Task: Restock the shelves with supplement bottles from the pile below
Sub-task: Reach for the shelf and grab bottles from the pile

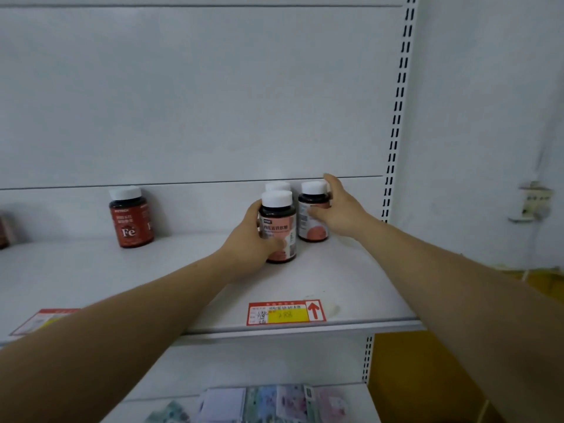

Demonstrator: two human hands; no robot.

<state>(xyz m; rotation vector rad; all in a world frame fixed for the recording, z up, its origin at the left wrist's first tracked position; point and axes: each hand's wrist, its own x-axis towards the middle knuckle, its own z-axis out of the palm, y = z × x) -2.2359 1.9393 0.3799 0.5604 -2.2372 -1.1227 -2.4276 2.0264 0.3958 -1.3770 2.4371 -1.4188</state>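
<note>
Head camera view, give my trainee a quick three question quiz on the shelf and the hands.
1. True or false: the left hand grips the front pink-label bottle.
2. How many white-capped bottles stand on the shelf, counting the red Fe bottle?
3. The price tag arrow points: A up, B down, C left?

Key: 1 true. 2 four. 3 A.
</note>
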